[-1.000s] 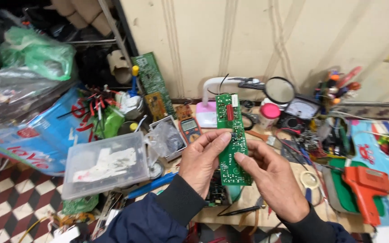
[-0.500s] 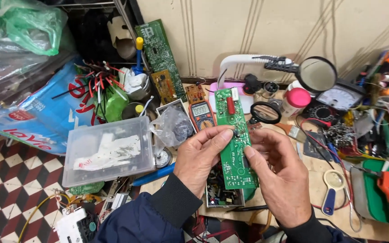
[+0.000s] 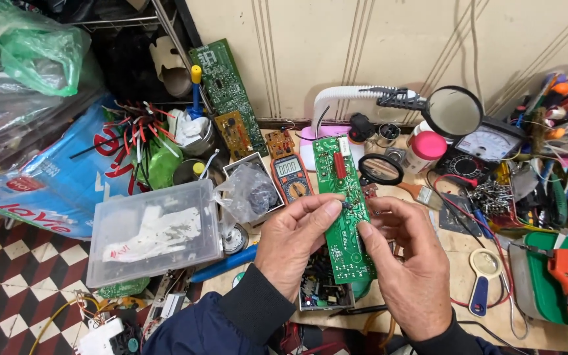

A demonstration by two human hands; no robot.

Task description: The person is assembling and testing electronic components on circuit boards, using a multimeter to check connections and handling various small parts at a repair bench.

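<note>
The long green circuit board is held upright above the counter, just in front of the orange multimeter. The left hand has its grip closed on the board's left edge, thumb on the face. The right hand pinches the right edge. A clear plastic box lies left of the board.

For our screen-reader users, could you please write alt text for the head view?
Two hands, the left hand and right hand, hold a long green circuit board upright over a cluttered workbench, with a multimeter and clear plastic box nearby.
</note>
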